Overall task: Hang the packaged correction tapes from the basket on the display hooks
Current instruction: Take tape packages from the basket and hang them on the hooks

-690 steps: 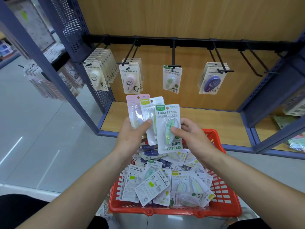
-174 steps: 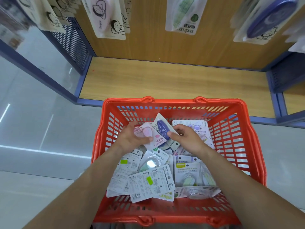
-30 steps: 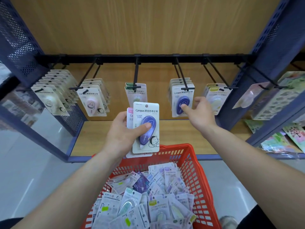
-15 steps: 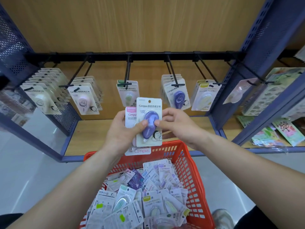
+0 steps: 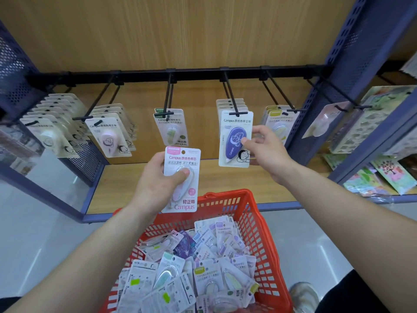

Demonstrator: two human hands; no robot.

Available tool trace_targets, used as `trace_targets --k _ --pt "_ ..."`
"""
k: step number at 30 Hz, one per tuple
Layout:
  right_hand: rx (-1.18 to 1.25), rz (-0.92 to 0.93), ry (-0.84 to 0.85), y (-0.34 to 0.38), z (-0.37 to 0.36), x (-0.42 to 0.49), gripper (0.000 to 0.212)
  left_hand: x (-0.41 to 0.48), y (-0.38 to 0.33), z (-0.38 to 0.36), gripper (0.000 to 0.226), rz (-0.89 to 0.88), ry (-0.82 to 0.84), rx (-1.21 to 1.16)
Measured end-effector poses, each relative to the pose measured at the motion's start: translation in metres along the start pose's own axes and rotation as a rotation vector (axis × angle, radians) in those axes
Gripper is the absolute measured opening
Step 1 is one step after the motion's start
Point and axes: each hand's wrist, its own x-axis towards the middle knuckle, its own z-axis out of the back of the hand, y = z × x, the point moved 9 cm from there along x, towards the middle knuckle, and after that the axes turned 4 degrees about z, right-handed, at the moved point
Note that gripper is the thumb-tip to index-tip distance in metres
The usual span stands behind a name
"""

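Note:
My left hand (image 5: 155,179) holds a pink-topped correction tape pack (image 5: 181,179) upright in front of the shelf, thumb pressed on its blister. My right hand (image 5: 265,150) pinches the right edge of a purple correction tape pack (image 5: 234,138), whose top hole sits at the tip of the fourth display hook (image 5: 232,102). More purple packs hang behind it. Below, the red basket (image 5: 255,213) is full of several mixed packs (image 5: 191,272).
A black rail (image 5: 180,72) carries several hooks with cream (image 5: 49,134), pink (image 5: 108,136), green (image 5: 171,129) and yellow (image 5: 278,125) packs. A wooden shelf board (image 5: 225,179) lies under them. Blue perforated uprights (image 5: 352,53) flank the bay; sticker sheets (image 5: 383,175) lie at right.
My right hand took the purple pack off the stack in my left hand and carried it up right to the fourth hook. The pink-topped pack is now uncovered in my left hand.

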Motion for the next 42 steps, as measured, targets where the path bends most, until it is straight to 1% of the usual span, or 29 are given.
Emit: trace_targets --k 3,6,10,13,15,19,21,22,24,25,27,28,30,35,39,42 --pt "-0.019 0.018 0.004 0.001 0.001 0.001 0.015 0.000 0.000 0.000 0.034 -0.006 -0.001 0.018" --pt "-0.073 -0.002 -0.025 -0.003 0.006 0.003 0.013 0.000 -0.001 0.000 0.034 -0.008 0.000 0.021" --pt "-0.187 -0.063 -0.087 -0.011 0.011 0.007 0.033 -0.002 -0.002 -0.004 0.032 0.000 0.034 -0.025" --pt "-0.236 -0.134 -0.090 -0.018 0.006 0.010 0.042 -0.005 -0.006 -0.006 0.031 -0.009 0.054 -0.021" --pt "-0.316 -0.138 -0.098 -0.019 0.005 0.011 0.047 -0.007 -0.008 -0.005 0.031 -0.013 0.054 -0.025" --pt "-0.492 -0.062 -0.094 -0.010 0.002 0.006 0.036 -0.009 -0.011 0.000 0.030 -0.021 0.058 -0.035" --pt "-0.421 -0.047 0.004 -0.006 -0.010 -0.007 0.028 -0.010 -0.013 0.003 0.032 -0.038 0.058 -0.040" --pt "-0.343 -0.053 0.101 -0.003 -0.023 -0.017 0.023 -0.010 -0.014 0.004 0.033 -0.046 0.054 -0.044" --pt "-0.235 -0.066 0.317 0.003 -0.053 -0.040 0.023 -0.011 -0.016 0.006 0.034 -0.059 0.040 -0.051" --pt "-0.215 -0.060 0.397 0.007 -0.066 -0.051 0.025 -0.012 -0.017 0.006 0.035 -0.062 0.033 -0.056" --pt "-0.203 0.015 0.482 0.016 -0.086 -0.067 0.027 -0.014 -0.019 0.004 0.036 -0.065 0.027 -0.066" --pt "-0.188 0.064 0.492 0.020 -0.093 -0.072 0.028 -0.016 -0.021 0.003 0.036 -0.069 0.026 -0.067" --pt "-0.131 0.114 0.460 0.025 -0.100 -0.077 0.030 -0.018 -0.024 0.004 0.037 -0.075 0.021 -0.068" --pt "-0.068 0.135 0.355 0.035 -0.101 -0.081 0.031 -0.027 -0.030 0.027 0.039 -0.102 -0.039 -0.059" --pt "-0.037 0.159 0.319 0.048 -0.110 -0.086 0.029 -0.036 -0.031 0.065 0.039 -0.145 -0.146 0.068" --pt "-0.037 0.159 0.320 0.052 -0.124 -0.088 0.026 -0.049 -0.032 0.097 0.033 -0.190 -0.225 0.210"
